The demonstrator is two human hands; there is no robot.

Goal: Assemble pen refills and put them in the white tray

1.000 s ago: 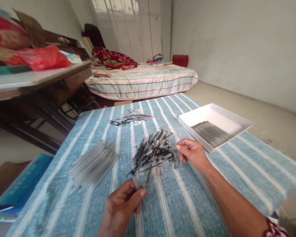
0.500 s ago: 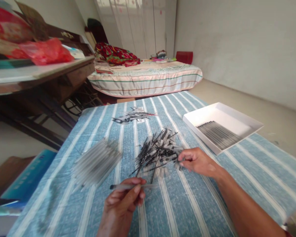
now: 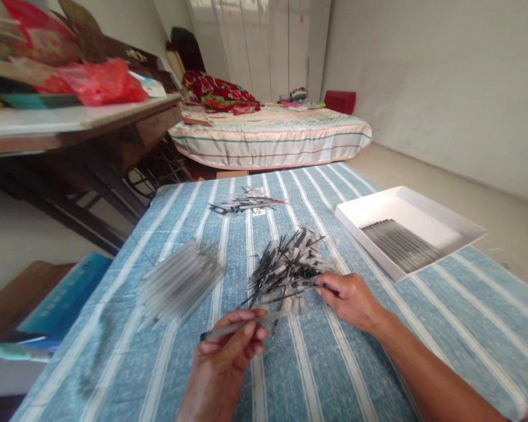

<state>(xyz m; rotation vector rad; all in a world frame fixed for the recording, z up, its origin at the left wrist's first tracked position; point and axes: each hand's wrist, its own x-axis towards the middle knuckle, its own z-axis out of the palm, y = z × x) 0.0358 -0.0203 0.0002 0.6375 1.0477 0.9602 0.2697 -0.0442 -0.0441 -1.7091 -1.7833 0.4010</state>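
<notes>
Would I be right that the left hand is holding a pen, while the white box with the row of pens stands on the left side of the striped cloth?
Not quite: the head view shows the white box on the right side of the striped cloth, not the left. The left hand does hold a pen, and the row of pens is in the box.

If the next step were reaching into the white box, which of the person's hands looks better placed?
Probably the right hand: it is nearer the white box, though it seems to pinch a dark piece. The left hand is farther off, holding a slim tube, with the right hand in between.
</notes>
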